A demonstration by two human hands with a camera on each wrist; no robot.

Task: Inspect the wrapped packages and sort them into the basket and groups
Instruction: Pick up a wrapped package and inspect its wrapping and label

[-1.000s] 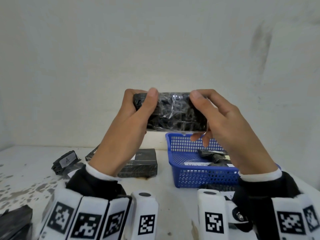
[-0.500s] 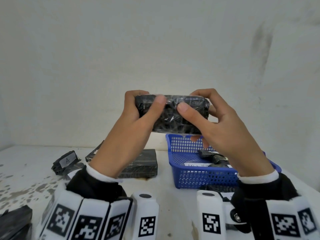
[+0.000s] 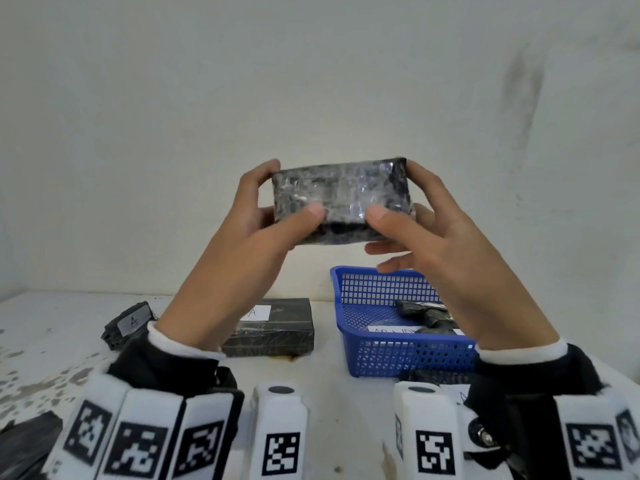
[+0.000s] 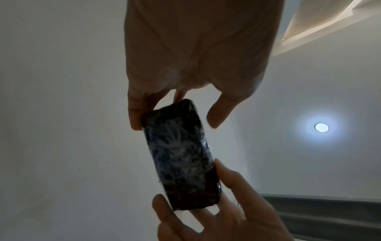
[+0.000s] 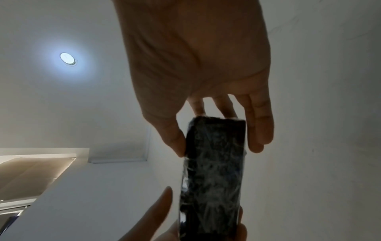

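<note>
Both hands hold a black package wrapped in clear film (image 3: 341, 199) up at chest height, above the table. My left hand (image 3: 263, 216) grips its left end, thumb on the near face and fingers behind. My right hand (image 3: 415, 220) grips the right end the same way. The left wrist view shows the package (image 4: 181, 154) end-on between my left fingers (image 4: 135, 114) and the other hand below. In the right wrist view the package (image 5: 212, 171) is pinched between thumb and fingers (image 5: 259, 128). A blue mesh basket (image 3: 398, 355) stands below right with wrapped packages (image 3: 427, 315) inside.
On the white table lie a flat black package with a white "A" label (image 3: 277, 327) and a smaller labelled one (image 3: 128, 323) at left. Another dark package (image 3: 24, 441) sits at the near left edge. A wall rises close behind the table.
The package has been turned in both hands so a broader face now points at me. My thumbs have shifted to its lower edge and the hands moved apart to its ends.
</note>
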